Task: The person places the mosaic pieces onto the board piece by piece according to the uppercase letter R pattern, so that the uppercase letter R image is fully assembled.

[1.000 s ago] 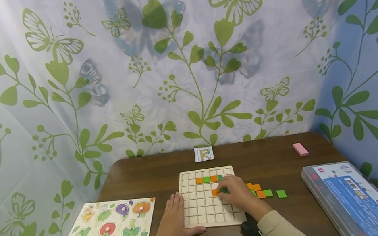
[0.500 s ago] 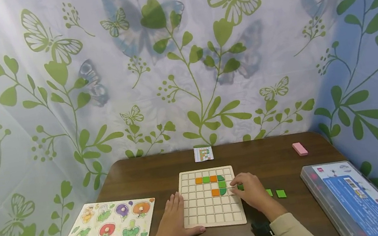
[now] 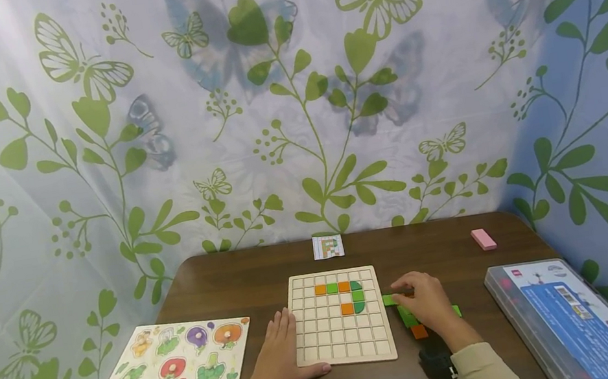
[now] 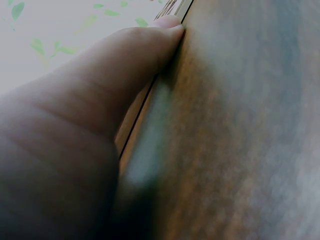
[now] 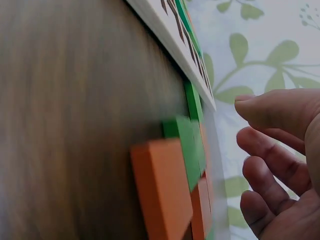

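Observation:
A pale wooden grid board [image 3: 343, 341] lies in the middle of the table. Square orange and green tiles and two rounded dark green ones sit in its cells, forming a hooked row. My left hand [image 3: 274, 365] rests along the board's left side, fingers straight, thumb reaching its front edge. Right of the board, my right hand [image 3: 427, 303] is over loose tiles, partly hiding them. An orange tile [image 3: 420, 332] and a green tile [image 3: 388, 300] show beside it. In the right wrist view the fingers [image 5: 265, 147] are bent and apart from the thumb, with nothing visible between them.
A small patterned card [image 3: 328, 247] lies behind the board. To the left is a vegetable puzzle board [image 3: 148, 370]. A pink block [image 3: 483, 239] lies at the back right, with a clear plastic case [image 3: 570, 313] at the right edge. A printed curtain surrounds the table.
My right hand has left the grid board and moved right over the loose tiles. A dark green rounded tile and a green square now show in the board. The left hand stays put.

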`<state>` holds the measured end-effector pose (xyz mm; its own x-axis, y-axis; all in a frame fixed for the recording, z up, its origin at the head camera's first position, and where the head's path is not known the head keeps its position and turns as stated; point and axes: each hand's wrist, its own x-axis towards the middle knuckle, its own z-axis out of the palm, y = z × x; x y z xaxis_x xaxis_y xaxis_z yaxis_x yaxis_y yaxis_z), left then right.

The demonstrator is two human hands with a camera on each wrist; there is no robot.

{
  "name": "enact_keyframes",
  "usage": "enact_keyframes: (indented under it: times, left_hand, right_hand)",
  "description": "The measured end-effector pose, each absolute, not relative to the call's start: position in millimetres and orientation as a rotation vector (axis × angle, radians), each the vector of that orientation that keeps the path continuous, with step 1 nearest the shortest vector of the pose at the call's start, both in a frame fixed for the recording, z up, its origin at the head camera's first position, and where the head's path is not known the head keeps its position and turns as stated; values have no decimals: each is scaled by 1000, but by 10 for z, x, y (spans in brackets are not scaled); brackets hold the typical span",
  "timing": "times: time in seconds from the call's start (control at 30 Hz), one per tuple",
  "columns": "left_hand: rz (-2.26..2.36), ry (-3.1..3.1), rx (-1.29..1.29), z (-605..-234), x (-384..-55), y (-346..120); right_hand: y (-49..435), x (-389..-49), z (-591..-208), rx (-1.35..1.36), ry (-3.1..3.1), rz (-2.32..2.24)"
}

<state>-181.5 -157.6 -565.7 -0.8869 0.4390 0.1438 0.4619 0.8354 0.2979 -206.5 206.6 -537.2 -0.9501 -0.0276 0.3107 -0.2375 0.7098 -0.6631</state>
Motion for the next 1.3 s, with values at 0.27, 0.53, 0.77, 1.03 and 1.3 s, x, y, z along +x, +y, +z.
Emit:
enact_keyframes:
  times: [0.27, 0.53, 0.77, 1.03, 1.3]
  left_hand:
    - [-513, -2941, -719, -5657, -1804, -1579]
    - [-517, -2915, -734, -5644, -1805, -1570]
    - [-502, -2933, -734, -5631, -1811, -1567]
    - [-529, -2907, -732, -5657, -1804, -1571]
    - [-521, -2936, -728, -5654, -1818, -1568]
  right_hand:
    - [2238, -2066, -5423, 145, -2615, 1056]
    - [2362, -2018, -5447, 81, -2602, 1030]
    - [2475, -1941, -5445, 12, -2630, 1016]
    - [2577, -1864, -5476, -44, -2684, 1050]
    - [2632, -1831, -5494, -80, -2729, 1095]
